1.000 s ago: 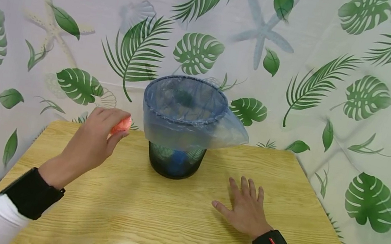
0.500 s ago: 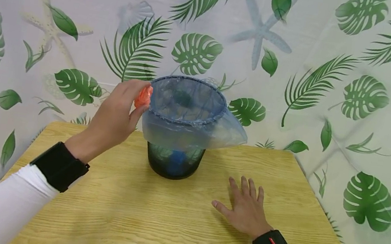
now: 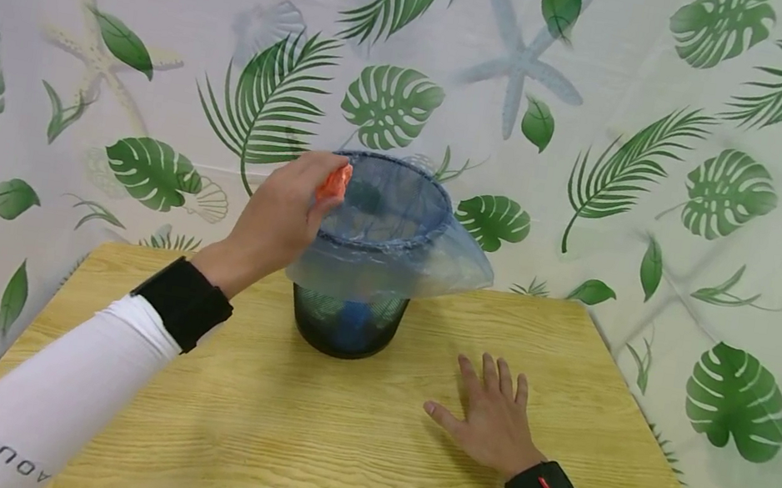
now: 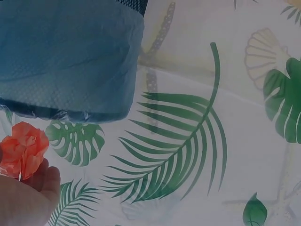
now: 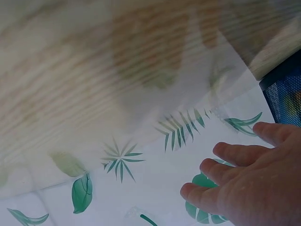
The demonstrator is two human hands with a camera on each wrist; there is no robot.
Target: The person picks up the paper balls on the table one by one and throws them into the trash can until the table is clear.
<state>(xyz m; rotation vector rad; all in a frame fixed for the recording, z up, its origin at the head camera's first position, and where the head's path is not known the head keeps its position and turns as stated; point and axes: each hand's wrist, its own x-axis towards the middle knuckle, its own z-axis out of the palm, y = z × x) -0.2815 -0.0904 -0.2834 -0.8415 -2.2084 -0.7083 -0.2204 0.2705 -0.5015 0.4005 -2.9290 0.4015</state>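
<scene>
My left hand (image 3: 284,207) pinches a crumpled ball of orange-red paper (image 3: 335,183) between thumb and fingers. In the head view it overlaps the left part of the mouth of a black mesh wastebasket (image 3: 348,330). A translucent blue bag (image 3: 388,265) lines the basket and is folded over its rim, with a loose corner jutting to the right. The left wrist view shows the paper ball (image 4: 24,149) in the fingers, beside the bag's folded edge (image 4: 70,113). Palm down with fingers spread, my right hand (image 3: 489,423) rests on the table, right of and nearer than the basket.
A wooden table (image 3: 299,450) bears the basket, which stands near its far edge. Behind it hangs a white cloth (image 3: 423,29) printed with green leaves and starfish. Something blue (image 3: 352,323) shows through the basket's mesh.
My left hand has carried the crumpled paper ball right and upward, from beside the basket to its mouth. The right hand has stayed still.
</scene>
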